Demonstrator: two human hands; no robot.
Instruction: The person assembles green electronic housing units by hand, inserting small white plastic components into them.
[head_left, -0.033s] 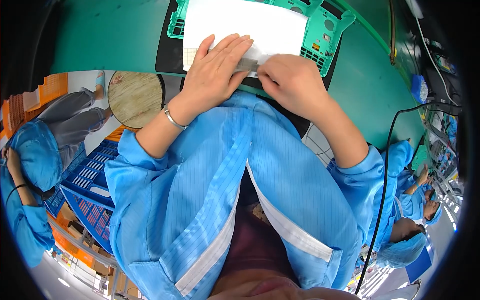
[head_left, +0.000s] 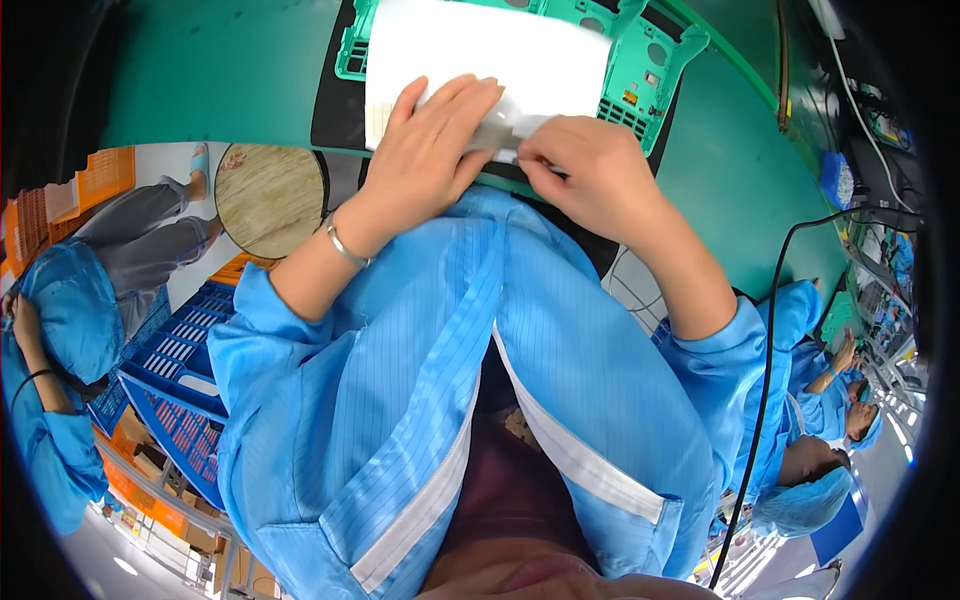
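Observation:
A bright white sheet [head_left: 490,60] lies over a green plastic housing [head_left: 652,80]. My left hand [head_left: 430,140] rests flat on the sheet's near left part, fingers stretched out and slightly spread. A pale gridded patch [head_left: 378,118] shows at the sheet's left edge beside it. Between my hands, a greyish translucent strip [head_left: 492,135] lies along the near edge of the sheet, blurred. My right hand [head_left: 592,170] is closed at the right end of this strip, thumb and fingers pinched together. What sits in the pinch is mostly hidden.
The housing lies on a black mat [head_left: 338,110] on a green table [head_left: 220,90]. A black cable [head_left: 775,330] arcs down at the right. A round stool [head_left: 270,200] and blue crates [head_left: 180,365] stand at the left. Co-workers in blue sit on both sides.
Both hands have shifted slightly toward me. The white sheet's right edge has moved a little to the left, and the strip between the hands looks more blurred.

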